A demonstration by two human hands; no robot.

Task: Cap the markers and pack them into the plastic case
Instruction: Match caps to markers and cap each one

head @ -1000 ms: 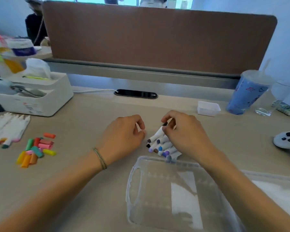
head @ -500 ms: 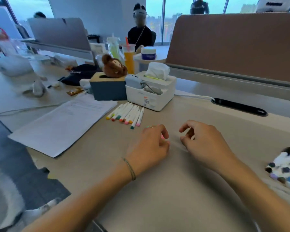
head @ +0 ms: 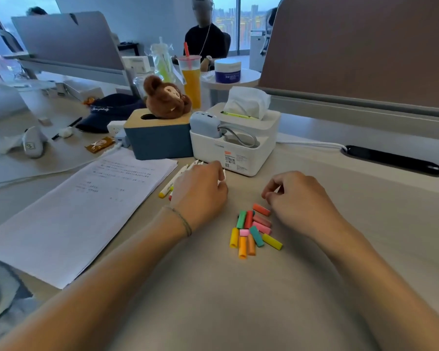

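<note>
Left hand [head: 200, 190] curls over the uncapped markers [head: 168, 187] by the tissue box [head: 241, 150], grip unclear, while the right hand [head: 295, 196], loosely curled and empty, hovers just beside the caps [head: 254, 230] on the table [head: 238, 300].

I am facing printed lines on the paper sheets [head: 81, 214] and a sticker on the white tissue box [head: 235, 162], but no wording is showing clearly enough to read.
</note>
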